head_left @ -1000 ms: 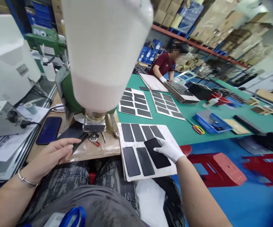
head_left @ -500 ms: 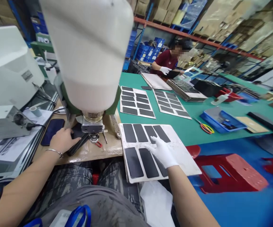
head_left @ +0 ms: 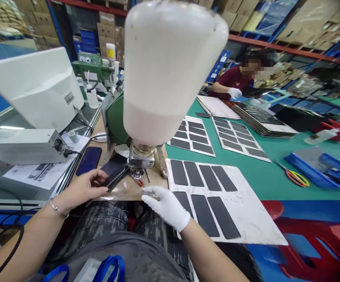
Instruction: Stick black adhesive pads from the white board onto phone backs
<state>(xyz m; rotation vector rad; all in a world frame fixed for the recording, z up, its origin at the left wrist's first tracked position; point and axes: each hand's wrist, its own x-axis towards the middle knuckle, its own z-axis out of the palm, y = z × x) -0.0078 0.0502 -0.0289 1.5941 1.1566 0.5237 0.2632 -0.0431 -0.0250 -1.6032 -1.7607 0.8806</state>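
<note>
Small flat black panels [head_left: 113,168] lie stacked on the brown worktop, left of the machine's metal head [head_left: 141,159]. My bare left hand [head_left: 89,187] rests against the near left end of this stack, its fingers half curled and the thumb apart from them. In a white glove, my right hand [head_left: 167,206] is over the front edge of the worktop, thumb and fingers apart, with nothing visible in it. To its right lies a white board [head_left: 252,203] bearing rows of black panels [head_left: 204,213]. The glove covers the board's near left corner.
A large white bottle [head_left: 170,74] stands above the machine head. My left side has a phone [head_left: 89,161] and a grey box [head_left: 22,145]. Two more panel-covered boards, scissors [head_left: 296,177] and a blue tray [head_left: 313,168] are on the green table. A co-worker [head_left: 231,84] works beyond.
My right hand has left the panels on the white board and moved left towards the machine. My left fingers have drawn back to the stack's end. The view has turned left.
</note>
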